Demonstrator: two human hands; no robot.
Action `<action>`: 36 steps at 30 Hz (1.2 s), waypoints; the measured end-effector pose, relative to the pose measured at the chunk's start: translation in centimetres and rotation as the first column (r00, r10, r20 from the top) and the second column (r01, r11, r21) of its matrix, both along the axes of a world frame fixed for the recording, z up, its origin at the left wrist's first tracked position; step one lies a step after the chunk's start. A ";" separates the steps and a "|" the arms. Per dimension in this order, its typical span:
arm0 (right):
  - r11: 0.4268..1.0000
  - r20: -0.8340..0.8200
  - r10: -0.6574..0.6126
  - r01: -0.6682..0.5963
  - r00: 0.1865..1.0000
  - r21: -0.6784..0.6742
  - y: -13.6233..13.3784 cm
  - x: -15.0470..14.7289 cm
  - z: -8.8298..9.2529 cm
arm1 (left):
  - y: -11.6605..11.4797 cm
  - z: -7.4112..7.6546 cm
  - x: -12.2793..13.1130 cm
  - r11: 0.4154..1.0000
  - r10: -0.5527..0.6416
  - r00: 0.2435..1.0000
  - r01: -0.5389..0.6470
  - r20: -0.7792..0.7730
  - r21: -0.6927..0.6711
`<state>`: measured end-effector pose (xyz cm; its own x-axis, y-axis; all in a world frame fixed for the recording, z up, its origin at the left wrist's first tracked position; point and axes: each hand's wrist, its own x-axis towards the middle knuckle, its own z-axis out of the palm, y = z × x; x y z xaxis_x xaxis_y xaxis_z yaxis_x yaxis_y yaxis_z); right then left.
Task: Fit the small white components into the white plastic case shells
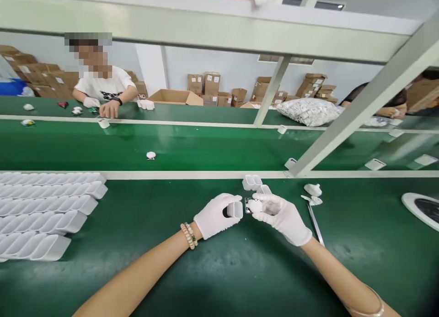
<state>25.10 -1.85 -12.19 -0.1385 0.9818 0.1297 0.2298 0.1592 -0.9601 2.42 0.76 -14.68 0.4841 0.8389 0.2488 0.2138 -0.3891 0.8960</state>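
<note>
My left hand (216, 215), in a white glove, is closed round a small white plastic shell (235, 209) with its open end facing right. My right hand (279, 214), also gloved, pinches a small insert (253, 205) with a white cap and a dark circuit part, held right at the shell's mouth. Both hands hover over the green mat (144, 225). Just beyond them lie more white shells (252, 182).
Rows of stacked white shells (44, 212) fill the left of the mat. Tweezers (315, 221) and white caps (313, 190) lie to the right, with a round white dish (421, 208) at the far right. A green conveyor (206, 145) runs behind. A person (103, 91) works across it; cardboard boxes (212, 86) line the wall.
</note>
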 end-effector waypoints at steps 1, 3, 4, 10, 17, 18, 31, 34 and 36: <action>1.000 0.013 0.002 -0.002 1.000 0.010 -0.4 -0.2 -0.3 | -0.3 0.1 0.0 0.998 -0.003 0.999 0.005 -0.035 0.058; 0.999 0.046 0.018 -0.020 0.999 0.040 -0.8 -0.7 -0.8 | -0.8 0.4 -0.1 0.985 0.011 0.995 0.007 -0.102 0.172; 0.998 0.066 0.026 -0.030 0.998 0.057 -0.9 -0.9 -0.9 | -1.0 0.5 -0.1 0.977 0.023 0.992 0.004 -0.122 0.215; 0.990 0.162 0.009 -0.031 0.987 0.135 -1.8 -1.2 -0.2 | -1.2 0.8 -0.2 0.931 0.056 0.987 0.002 -0.148 0.364; 0.998 0.227 0.019 -0.030 0.974 0.048 -2.6 -1.4 0.6 | -1.1 0.6 -0.4 0.896 0.069 0.984 0.011 -0.164 0.444; 0.999 0.237 0.019 -0.025 0.971 0.020 -2.6 -1.5 0.6 | -1.1 0.6 -0.4 0.894 0.067 0.984 0.014 -0.165 0.447; 0.997 0.310 -0.077 0.069 0.948 0.036 -3.2 -1.6 0.4 | -1.5 1.3 -0.3 0.896 0.086 0.967 0.031 -0.241 0.442; 0.999 0.333 -0.052 0.048 0.942 0.019 -3.2 -1.6 0.3 | -1.5 1.4 -0.2 0.897 0.078 0.945 0.072 -0.317 0.436; 0.999 0.346 -0.043 0.038 0.937 0.023 -3.1 -1.6 0.1 | -1.5 1.5 -0.1 0.901 0.081 0.930 0.086 -0.359 0.425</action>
<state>23.50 -4.91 -12.05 -0.1378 0.9858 0.0964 0.5547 0.1575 -0.8170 2.30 -0.74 -13.18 0.6113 0.6890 0.3893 0.4859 -0.7151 0.5026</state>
